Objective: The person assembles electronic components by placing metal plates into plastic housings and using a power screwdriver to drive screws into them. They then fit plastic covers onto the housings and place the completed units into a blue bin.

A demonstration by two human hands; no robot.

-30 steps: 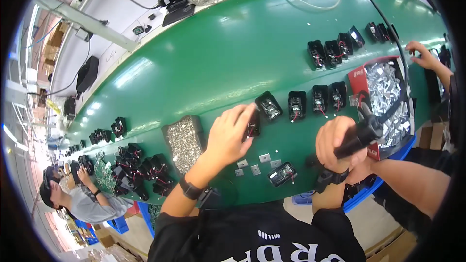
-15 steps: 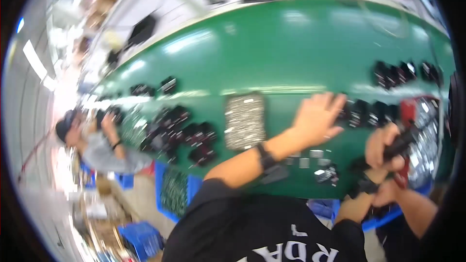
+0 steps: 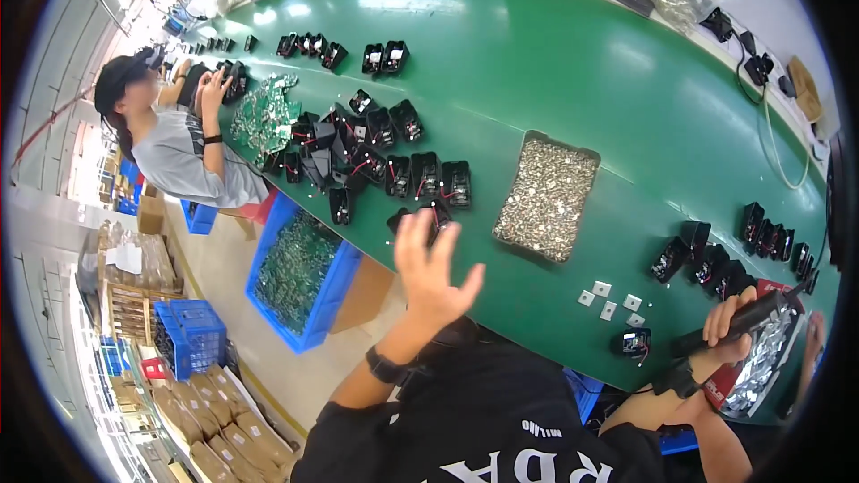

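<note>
My left hand (image 3: 436,279) is raised with its fingers spread and holds nothing. Just beyond its fingertips, partly covered by them, sits a black plastic housing (image 3: 438,216) at the table's near edge. My right hand (image 3: 732,326) wraps round a black cylindrical hand tool (image 3: 756,311), held slantwise above the table at the right. Close to that tool lies a single black housing (image 3: 633,341) with a small board and wires. Several small square metal plates (image 3: 608,310) lie beyond it. Between my hands, farther in, stands a tray (image 3: 597,157) full of small metal parts, perhaps screws.
Black housings (image 3: 423,176) crowd the left; others (image 3: 711,268) stand at right. Green circuit boards (image 3: 266,116) are piled near a co-worker (image 3: 183,143). A blue crate (image 3: 304,331) of boards stands below the table edge. Another person's forearm (image 3: 720,443) is beside a bag of silvery parts (image 3: 761,362).
My left hand has moved left, from near the right-hand housings to the left-hand ones. My right hand still holds the tool. The view has turned left.
</note>
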